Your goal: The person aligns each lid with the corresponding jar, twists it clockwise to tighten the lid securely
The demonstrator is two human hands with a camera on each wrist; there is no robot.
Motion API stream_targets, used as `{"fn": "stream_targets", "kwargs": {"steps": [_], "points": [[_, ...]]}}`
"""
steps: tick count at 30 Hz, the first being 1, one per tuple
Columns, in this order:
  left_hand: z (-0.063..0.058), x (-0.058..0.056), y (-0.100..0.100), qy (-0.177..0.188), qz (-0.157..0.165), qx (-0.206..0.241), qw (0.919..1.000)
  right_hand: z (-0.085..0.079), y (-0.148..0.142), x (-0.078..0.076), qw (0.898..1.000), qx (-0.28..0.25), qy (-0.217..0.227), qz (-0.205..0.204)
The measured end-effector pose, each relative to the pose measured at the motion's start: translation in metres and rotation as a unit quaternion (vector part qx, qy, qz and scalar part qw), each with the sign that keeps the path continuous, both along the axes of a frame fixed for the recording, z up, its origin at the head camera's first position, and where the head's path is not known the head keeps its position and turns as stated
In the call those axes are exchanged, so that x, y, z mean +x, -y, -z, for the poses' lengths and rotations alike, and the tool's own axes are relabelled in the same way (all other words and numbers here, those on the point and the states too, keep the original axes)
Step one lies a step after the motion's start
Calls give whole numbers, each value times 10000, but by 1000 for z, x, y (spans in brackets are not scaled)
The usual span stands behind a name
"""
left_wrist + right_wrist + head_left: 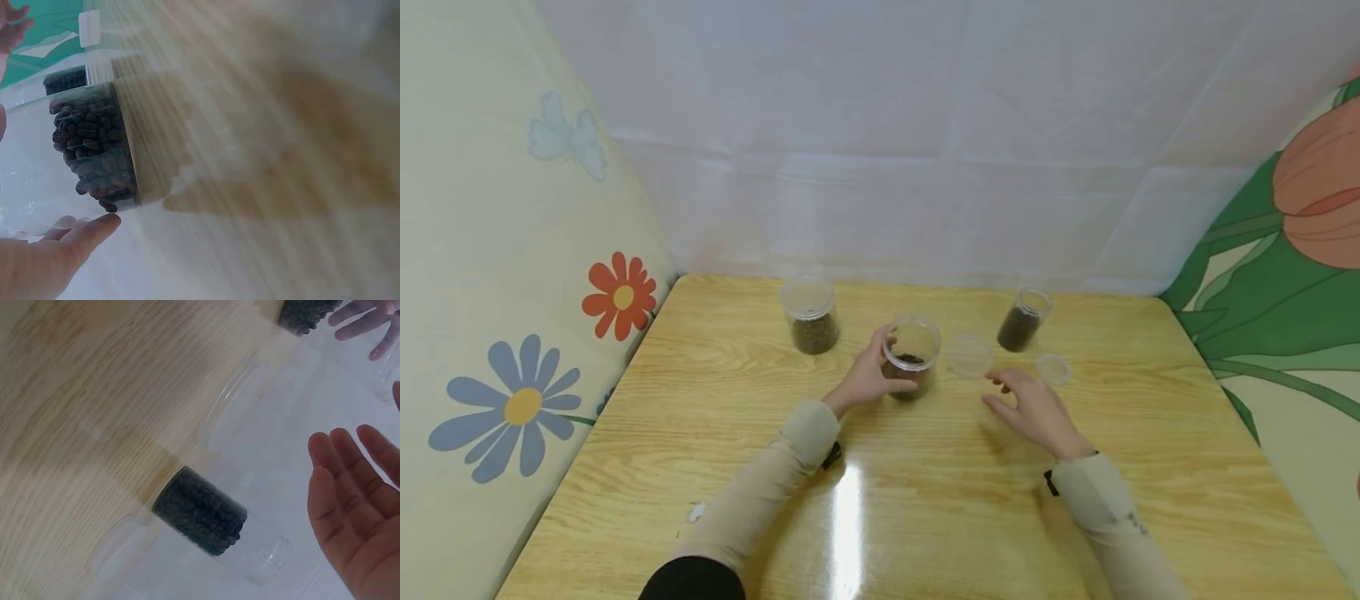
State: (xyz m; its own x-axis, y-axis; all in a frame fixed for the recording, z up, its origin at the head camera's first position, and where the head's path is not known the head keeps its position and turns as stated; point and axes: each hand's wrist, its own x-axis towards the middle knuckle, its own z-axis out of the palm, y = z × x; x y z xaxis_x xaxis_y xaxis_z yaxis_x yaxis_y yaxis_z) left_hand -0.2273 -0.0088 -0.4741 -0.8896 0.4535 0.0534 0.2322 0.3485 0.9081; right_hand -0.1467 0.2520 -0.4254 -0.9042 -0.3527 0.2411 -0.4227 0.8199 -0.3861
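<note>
A wide clear jar [913,354] with dark beans [94,144] in its lower part stands near the middle of the table, its mouth uncovered. My left hand [868,375] grips this jar from its left side, the thumb along the near wall; the far fingers are partly hidden behind it. Over the table to the right, my right hand [1033,408] has its fingers loosely bent and holds nothing. It is nearest to a clear round lid [968,356], which lies beside the wide jar. In the right wrist view the right hand [359,512] shows an empty palm.
A narrow jar [1022,321] of dark beans stands back right, with a smaller clear lid [1054,368] in front of it. Back left is another wide jar [809,317] with brown contents. A white cloth [880,208] hangs behind the wooden table [715,375].
</note>
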Motion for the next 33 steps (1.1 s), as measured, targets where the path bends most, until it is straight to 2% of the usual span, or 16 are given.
{"fn": "stream_targets", "kwargs": {"steps": [7, 14, 24, 33], "points": [[2, 7, 1, 16, 121, -83, 9999, 1, -3, -12, 9996, 225, 155, 30], [-2, 14, 3, -52, 153, -87, 9998, -2, -5, -22, 9992, 355, 180, -58], [-4, 25, 10, 20, 434, -188, 9989, -6, -7, -30, 9986, 420, 304, -55], [-4, 34, 11, 8, 555, -264, 9981, -6, -6, -34, 9978, 508, 417, -90]]}}
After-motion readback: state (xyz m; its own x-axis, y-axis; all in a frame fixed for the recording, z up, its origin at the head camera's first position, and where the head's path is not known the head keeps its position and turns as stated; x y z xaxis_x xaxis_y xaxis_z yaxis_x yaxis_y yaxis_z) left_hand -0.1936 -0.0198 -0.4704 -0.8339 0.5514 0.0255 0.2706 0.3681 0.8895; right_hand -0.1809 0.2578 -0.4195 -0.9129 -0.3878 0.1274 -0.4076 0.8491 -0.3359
